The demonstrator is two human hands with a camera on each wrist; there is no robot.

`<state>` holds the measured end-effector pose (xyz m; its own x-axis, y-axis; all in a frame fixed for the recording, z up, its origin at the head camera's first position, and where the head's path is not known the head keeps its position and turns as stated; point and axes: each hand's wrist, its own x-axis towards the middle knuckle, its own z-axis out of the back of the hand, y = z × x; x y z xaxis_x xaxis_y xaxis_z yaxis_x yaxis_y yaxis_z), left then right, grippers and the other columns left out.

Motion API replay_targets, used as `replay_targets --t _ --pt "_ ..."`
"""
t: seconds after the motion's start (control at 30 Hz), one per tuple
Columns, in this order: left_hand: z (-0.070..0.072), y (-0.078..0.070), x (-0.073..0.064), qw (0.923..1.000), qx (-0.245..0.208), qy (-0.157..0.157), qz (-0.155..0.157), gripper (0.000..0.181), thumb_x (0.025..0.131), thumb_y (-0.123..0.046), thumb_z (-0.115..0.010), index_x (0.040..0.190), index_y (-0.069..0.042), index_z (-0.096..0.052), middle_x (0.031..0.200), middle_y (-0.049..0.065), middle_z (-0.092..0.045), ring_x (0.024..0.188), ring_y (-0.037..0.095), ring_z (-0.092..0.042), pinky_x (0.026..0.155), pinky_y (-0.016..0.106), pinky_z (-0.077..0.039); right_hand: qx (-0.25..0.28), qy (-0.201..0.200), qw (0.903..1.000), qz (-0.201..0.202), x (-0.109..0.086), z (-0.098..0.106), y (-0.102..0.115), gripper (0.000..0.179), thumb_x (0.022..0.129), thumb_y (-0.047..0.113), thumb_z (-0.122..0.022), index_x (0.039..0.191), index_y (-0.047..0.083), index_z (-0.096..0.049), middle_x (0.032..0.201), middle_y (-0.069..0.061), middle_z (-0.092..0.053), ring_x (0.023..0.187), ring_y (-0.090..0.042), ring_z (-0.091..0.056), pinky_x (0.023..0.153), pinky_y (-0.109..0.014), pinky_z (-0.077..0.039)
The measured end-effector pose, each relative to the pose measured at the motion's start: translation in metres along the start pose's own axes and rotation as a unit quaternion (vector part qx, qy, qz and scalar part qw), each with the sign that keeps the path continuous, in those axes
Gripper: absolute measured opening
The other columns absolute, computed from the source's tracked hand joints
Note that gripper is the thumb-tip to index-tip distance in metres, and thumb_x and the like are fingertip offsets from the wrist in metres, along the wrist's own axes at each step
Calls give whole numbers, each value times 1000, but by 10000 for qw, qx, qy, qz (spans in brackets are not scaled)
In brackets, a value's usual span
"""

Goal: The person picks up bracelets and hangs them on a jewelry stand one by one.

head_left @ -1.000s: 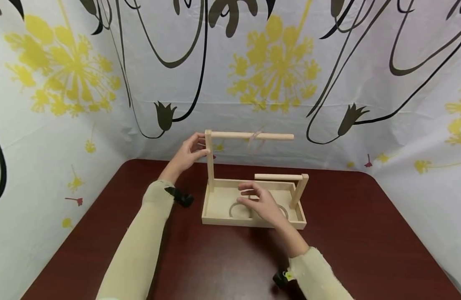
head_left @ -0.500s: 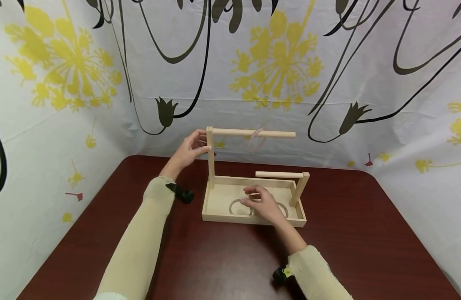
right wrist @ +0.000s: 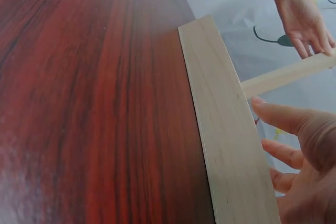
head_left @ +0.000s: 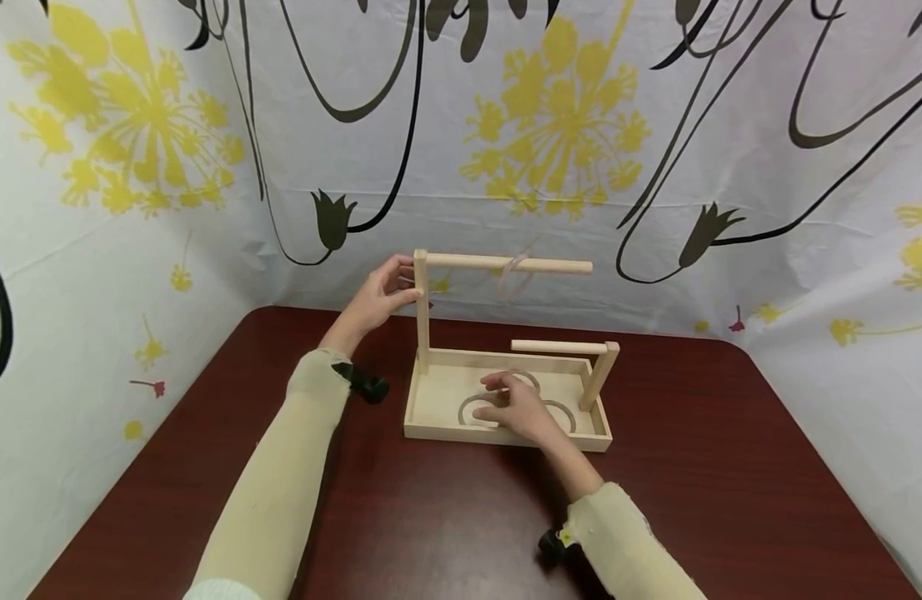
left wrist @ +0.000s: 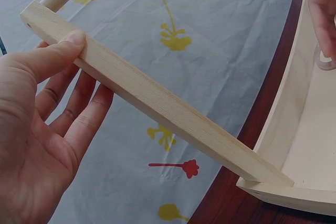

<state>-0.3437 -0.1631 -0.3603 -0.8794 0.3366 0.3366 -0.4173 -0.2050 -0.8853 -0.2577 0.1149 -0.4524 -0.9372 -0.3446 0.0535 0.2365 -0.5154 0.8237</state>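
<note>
My left hand holds the tall wooden post near its top, thumb on one face and fingers against another. From that post a long wooden dowel runs to the right, and a pale, see-through ring hangs on it. My right hand hovers over the wooden tray, its fingers loosely bent and apart from the thumb. Around it in the tray lie a left ring, a back ring and a right ring. Whether the fingertips touch the left ring cannot be told.
A shorter post at the tray's right end bears a short dowel pointing left. The rack stands on a dark red table. A patterned white curtain hangs close behind.
My right hand has shifted slightly within the tray, and the back ring now shows more fully behind it. My left hand keeps its hold on the post. The view has tilted slightly.
</note>
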Motion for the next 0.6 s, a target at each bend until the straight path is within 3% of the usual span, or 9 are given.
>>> replay_targets --t 0.4,0.6 --pt "-1 -1 1 9999 -24 8 99 39 98 -3 -60 135 1 -46 128 25 -54 117 40 -56 100 48 -49 -885 303 9955 -137 6 -7 7 52 80 17 -84 126 2 -64 123 -19 -67 116 -36 -62 101 -49 -49" --pt "0 -2 0 9999 35 -4 98 40 98 -3 -60 135 1 -46 129 25 -54 117 38 -56 100 47 -49 -1858 580 9805 -267 13 -9 17 60 80 25 -85 133 9 -61 123 -17 -66 114 -35 -61 98 -49 -48"
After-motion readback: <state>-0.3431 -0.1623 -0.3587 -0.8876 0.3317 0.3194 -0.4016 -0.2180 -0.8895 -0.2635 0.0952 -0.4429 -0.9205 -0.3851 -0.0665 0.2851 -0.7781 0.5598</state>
